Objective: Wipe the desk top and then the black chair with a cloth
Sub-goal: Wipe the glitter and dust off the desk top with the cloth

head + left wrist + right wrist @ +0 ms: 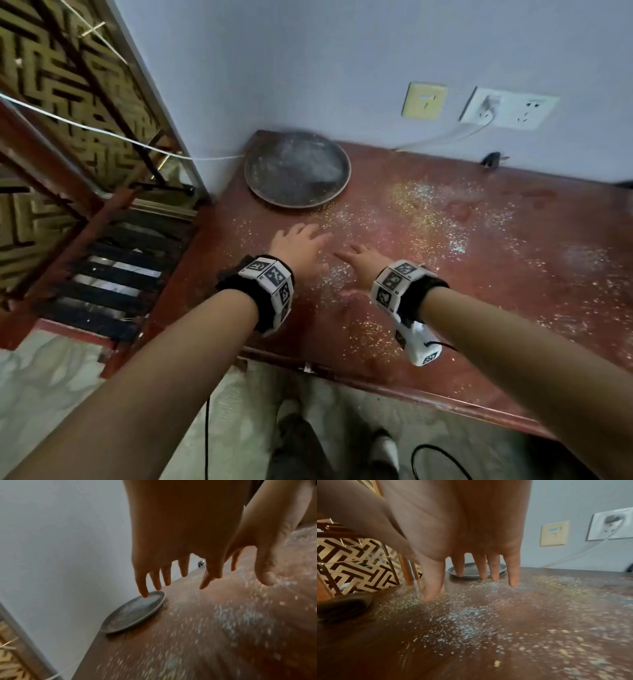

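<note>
The task is judged to be at its very start, with the wiping of the desk top [479, 260] not yet begun: the reddish wood is strewn with pale and glittery flecks [421, 219] over most of its width, and no cloth is to be seen in any of the 3 views. The black chair cannot be made out with certainty either. The next move is therefore judged to call for a cloth to be found and taken up, after which the flecks would best be gathered toward 1 edge rather than scattered; the dusty round plate [297, 170] in the far left corner would probably have to be lifted or wiped around. Both hands are held palm down over the near left part of the desk, side by side and close together. The left hand [298, 244] is stretched out with its fingers [143, 588] straight and spread, and nothing is grasped; it lies short of the plate and apart from it. The right hand [360, 259] is likewise released, its 4 fingers [513, 573] straight and slightly parted, the thumb hanging low toward the flecks. Whether any fingertip actually touches the wood cannot be told, as the wrist views are blurred.
</note>
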